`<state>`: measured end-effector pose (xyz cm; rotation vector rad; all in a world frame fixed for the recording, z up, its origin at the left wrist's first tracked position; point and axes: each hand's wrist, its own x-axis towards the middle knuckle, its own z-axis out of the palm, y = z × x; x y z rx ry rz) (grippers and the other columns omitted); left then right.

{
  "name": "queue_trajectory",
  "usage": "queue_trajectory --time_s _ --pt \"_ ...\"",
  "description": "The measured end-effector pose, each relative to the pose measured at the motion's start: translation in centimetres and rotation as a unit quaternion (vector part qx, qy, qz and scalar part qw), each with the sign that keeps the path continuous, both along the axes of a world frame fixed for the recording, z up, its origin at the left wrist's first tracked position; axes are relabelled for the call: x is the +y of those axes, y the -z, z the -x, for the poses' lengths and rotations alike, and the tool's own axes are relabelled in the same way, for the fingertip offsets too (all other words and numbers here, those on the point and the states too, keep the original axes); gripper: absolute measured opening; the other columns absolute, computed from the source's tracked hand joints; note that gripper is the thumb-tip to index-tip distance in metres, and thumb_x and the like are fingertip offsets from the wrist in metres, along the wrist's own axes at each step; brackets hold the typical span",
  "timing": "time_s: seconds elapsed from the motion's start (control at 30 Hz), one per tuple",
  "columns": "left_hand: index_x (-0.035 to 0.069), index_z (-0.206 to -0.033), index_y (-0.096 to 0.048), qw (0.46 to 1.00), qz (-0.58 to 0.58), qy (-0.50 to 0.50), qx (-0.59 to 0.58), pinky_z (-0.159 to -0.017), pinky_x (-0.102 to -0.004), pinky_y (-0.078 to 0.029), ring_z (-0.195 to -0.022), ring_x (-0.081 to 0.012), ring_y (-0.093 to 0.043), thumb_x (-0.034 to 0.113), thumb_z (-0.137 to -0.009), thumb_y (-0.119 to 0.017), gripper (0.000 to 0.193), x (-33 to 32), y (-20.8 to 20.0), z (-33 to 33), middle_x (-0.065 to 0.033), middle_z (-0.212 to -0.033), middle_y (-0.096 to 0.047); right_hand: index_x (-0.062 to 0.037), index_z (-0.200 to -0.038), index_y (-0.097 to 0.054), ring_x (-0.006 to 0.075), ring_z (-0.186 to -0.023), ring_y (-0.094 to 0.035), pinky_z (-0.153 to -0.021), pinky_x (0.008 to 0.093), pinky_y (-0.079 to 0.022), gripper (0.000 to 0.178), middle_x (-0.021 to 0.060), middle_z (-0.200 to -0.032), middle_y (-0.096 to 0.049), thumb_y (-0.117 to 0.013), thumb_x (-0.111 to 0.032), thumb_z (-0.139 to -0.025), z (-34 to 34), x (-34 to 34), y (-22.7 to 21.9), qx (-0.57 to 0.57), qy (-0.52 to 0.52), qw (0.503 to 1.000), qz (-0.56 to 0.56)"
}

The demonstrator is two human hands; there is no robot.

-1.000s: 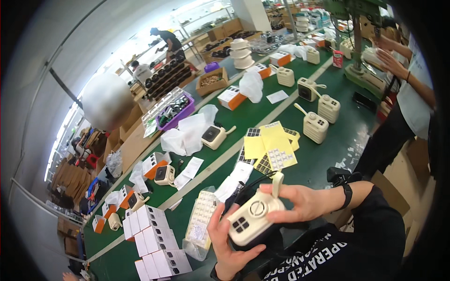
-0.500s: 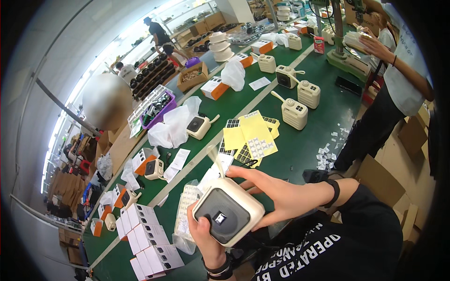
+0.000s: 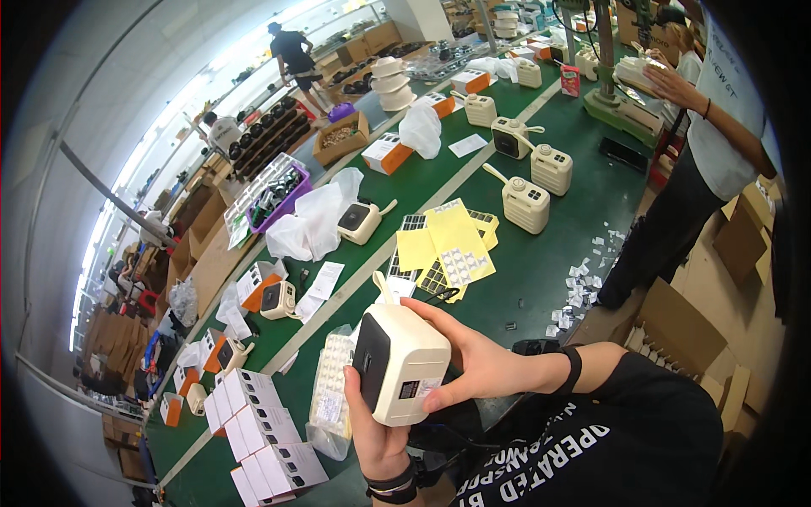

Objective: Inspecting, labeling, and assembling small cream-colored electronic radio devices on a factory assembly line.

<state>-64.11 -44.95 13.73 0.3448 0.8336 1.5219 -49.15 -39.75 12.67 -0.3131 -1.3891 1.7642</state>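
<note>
Both hands hold up a cream box-shaped device [image 3: 416, 342] with rounded corners, a dark front panel and a strap loop on top. Its dark panel faces left and a side with a small dark-and-white label [image 3: 417, 388] is turned toward me. My left hand [image 3: 378, 439] supports it from below, with fingers at the panel edge. My right hand [image 3: 494, 359] grips the opposite side, its thumb at the label. Beyond the device lie yellow sticker sheets [image 3: 456, 241] over black-patterned sheets. Left of it is a clear plastic bag with rows of small pale pieces [image 3: 333, 380].
Stacked white boxes [image 3: 269, 427] stand at the near left of the green table [image 3: 549, 287]. More cream devices [image 3: 525, 205] stand farther right. White paper scraps [image 3: 577, 287] lie near the right edge. A co-worker's arm [image 3: 718, 127] reaches toward a bench press [image 3: 621, 110]; open cartons sit below.
My hands have turned the device so its dark panel swings left and the labelled side shows. My right thumb now lies on that side. The view has shifted slightly.
</note>
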Motion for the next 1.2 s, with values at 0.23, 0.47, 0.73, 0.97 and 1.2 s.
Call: queue_trajectory --time_s 0.23,0.47,0.73,0.97,1.2 --pt "0.009 -0.121 -0.048 0.969 0.018 0.010 -0.247 -0.062 -0.0468 -0.057 -0.083 -0.0431 -0.061 0.047 -0.090 -0.040 0.050 0.3 1.1 0.1 -0.0218 -0.106 -0.058 -0.0047 -0.141 -0.005 0.0188 -0.129 -0.026 -0.107 0.0323 -0.019 0.107 0.0104 -0.140 -0.026 -0.080 -0.011 -0.065 0.8 -0.2 0.7 -0.007 0.021 0.999 0.047" --pt "0.006 -0.128 -0.040 0.982 -0.039 0.070 -0.172 -0.080 -0.0382 -0.051 -0.099 -0.0271 -0.058 0.049 -0.092 -0.033 0.056 0.3 2.0 0.0 -0.0124 -0.117 -0.054 -0.0044 -0.140 -0.007 0.0197 -0.127 -0.029 -0.106 0.0330 -0.021 0.106 0.0110 -0.137 -0.029 -0.080 -0.013 -0.065 0.5 0.2 0.5 -0.055 0.036 0.997 0.039" --pt "0.002 -0.135 -0.025 0.961 -0.173 -0.044 0.210 -0.094 -0.0385 -0.041 -0.116 -0.0282 -0.045 0.047 -0.091 -0.040 0.064 -0.8 2.1 -1.2 -0.0138 -0.130 -0.041 0.0024 -0.130 -0.036 0.0342 -0.112 -0.037 -0.094 0.0434 -0.030 0.087 0.0176 -0.124 -0.037 -0.078 -0.020 -0.057 -0.6 -0.3 -1.5 -0.237 0.359 0.788 -0.441" --pt "0.003 -0.135 -0.025 0.965 -0.150 -0.018 0.215 -0.097 -0.0403 -0.038 -0.116 -0.0264 -0.045 0.041 -0.087 -0.050 0.066 -1.6 3.2 -1.3 -0.0136 -0.132 -0.040 0.0075 -0.131 -0.031 0.0330 -0.119 -0.036 -0.098 0.0415 -0.029 0.080 0.0198 -0.133 -0.035 -0.072 -0.025 -0.071 -1.2 -0.2 -1.9 -0.089 0.289 0.868 -0.394" --pt "0.004 -0.134 -0.029 0.956 -0.175 -0.033 0.232 -0.096 -0.0403 -0.039 -0.116 -0.0253 -0.046 0.042 -0.085 -0.054 0.067 -1.9 3.7 -1.5 -0.0125 -0.129 -0.042 0.0023 -0.132 -0.033 0.0227 -0.120 -0.039 -0.098 0.0336 -0.033 0.051 0.0156 -0.133 -0.037 -0.051 -0.014 -0.087 -1.5 0.5 -0.9 -0.040 0.162 0.968 -0.187"
